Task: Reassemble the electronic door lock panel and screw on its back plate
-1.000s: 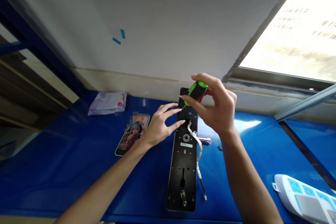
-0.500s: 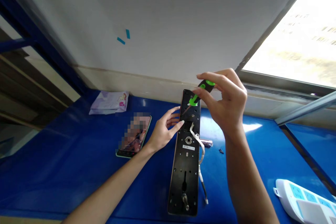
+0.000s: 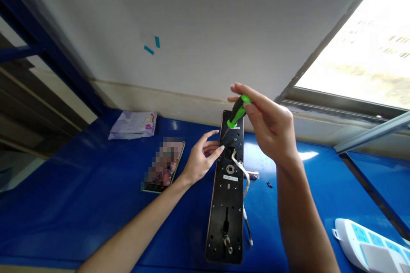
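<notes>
A long black door lock panel [image 3: 226, 204] lies back side up on the blue table, with a white-wrapped cable [image 3: 245, 177] coming out of its middle and trailing down the right side. My left hand [image 3: 202, 158] grips the panel's upper left edge, thumb on top and fingers along the side. In my right hand [image 3: 272, 126] is a screwdriver [image 3: 237, 113] with a green and black handle, pinched between thumb and fingers. Its shaft slants down to the left, onto the panel's upper part near my left fingertips; the exact tip is hard to make out.
Several small dark screws [image 3: 269, 184] lie right of the panel, near a shiny cylindrical piece [image 3: 253, 175] partly behind it. A phone [image 3: 165, 166] and a tissue pack [image 3: 133, 125] are to the left. A white power strip [image 3: 368, 243] sits at lower right.
My right hand has shifted slightly left, its fingers turned and straighter around the screwdriver handle, which stands a bit more upright. My left hand has stayed on the panel.
</notes>
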Demonstrator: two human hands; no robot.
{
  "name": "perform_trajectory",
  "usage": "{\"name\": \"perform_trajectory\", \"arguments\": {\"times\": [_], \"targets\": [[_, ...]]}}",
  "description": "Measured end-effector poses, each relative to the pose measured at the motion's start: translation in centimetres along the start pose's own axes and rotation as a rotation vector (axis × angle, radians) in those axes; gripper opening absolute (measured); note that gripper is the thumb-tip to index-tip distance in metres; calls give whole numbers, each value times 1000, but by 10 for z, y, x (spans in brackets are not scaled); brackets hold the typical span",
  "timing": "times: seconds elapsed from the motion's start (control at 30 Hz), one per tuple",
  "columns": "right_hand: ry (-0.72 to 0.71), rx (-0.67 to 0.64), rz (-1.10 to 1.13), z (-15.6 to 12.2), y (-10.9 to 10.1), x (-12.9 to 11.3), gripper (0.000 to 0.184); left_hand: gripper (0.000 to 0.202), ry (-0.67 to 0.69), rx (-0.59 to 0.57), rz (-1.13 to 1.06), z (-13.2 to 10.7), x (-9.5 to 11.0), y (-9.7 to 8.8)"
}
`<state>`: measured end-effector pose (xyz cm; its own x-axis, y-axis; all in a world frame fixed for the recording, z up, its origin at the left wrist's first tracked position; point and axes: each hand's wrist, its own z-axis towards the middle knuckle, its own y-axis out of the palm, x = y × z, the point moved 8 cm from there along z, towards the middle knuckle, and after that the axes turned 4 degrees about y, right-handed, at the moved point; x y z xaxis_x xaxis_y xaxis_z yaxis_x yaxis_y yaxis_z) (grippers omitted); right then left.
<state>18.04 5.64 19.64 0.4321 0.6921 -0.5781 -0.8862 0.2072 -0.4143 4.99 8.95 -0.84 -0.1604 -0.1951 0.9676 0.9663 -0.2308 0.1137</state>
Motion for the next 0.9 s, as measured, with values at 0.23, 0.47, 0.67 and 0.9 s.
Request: {"name": "perform_trajectory", "arguments": {"times": [0.23, 0.47, 0.67, 0.9], "targets": [[23, 184, -119, 1, -10, 11, 25, 59, 2, 33, -12, 2, -3, -1], [38, 136, -17, 2, -8, 18, 26, 56, 15, 32, -48, 2, -1, 0], [11, 34, 41, 2, -3, 17, 41, 57, 9, 29, -54, -3, 0, 1], [-75, 250, -93, -5, -19, 5, 25, 58, 11, 24, -63, -6, 2, 2]]}}
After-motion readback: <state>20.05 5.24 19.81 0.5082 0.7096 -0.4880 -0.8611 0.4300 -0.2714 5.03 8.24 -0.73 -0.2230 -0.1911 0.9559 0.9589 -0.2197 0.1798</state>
